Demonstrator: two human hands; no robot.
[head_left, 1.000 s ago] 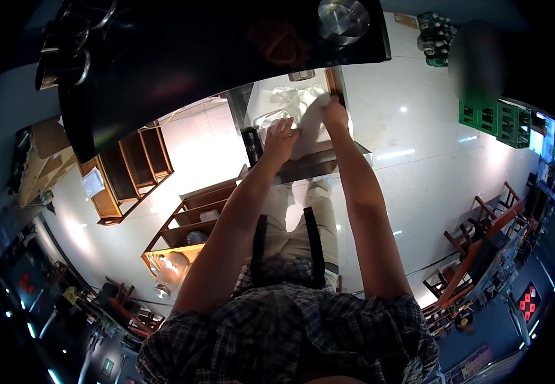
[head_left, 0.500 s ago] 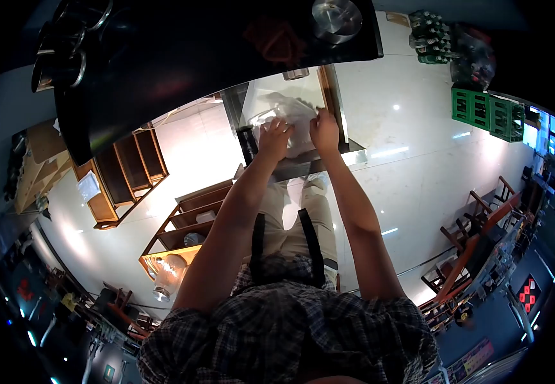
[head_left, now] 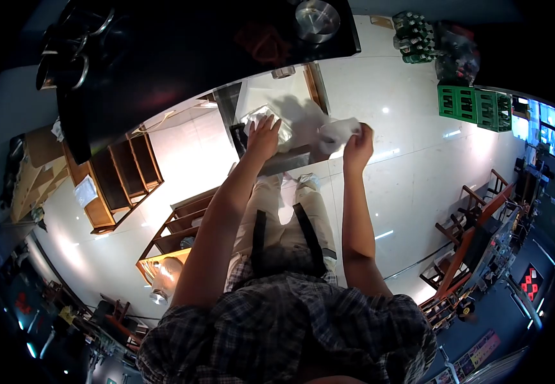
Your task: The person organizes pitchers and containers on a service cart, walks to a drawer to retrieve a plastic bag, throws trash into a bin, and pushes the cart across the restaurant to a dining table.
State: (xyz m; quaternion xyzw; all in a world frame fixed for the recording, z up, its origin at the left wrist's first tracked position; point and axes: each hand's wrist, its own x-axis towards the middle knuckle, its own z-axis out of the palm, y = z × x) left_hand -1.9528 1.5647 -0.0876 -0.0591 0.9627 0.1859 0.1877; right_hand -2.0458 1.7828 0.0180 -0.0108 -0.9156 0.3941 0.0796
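My right hand is closed on the edge of a thin white sheet, to the right of an open drawer or bin under the dark counter. Whether the sheet is tissue or plastic I cannot tell. Beneath my left hand lies a shiny, crinkled clear plastic wrapper inside the drawer. The fingers of that hand are stretched out and rest on the wrapper. A shadow falls on the drawer's pale inside.
On the dark counter stand a round metal pan and a dark red cloth. Wooden shelf units are at left. Green crates and green bottles stand at right, with chairs below.
My right hand has pulled the white sheet up and to the right, away from the wrapper. My left hand has stayed on the wrapper. The whole view has shifted slightly.
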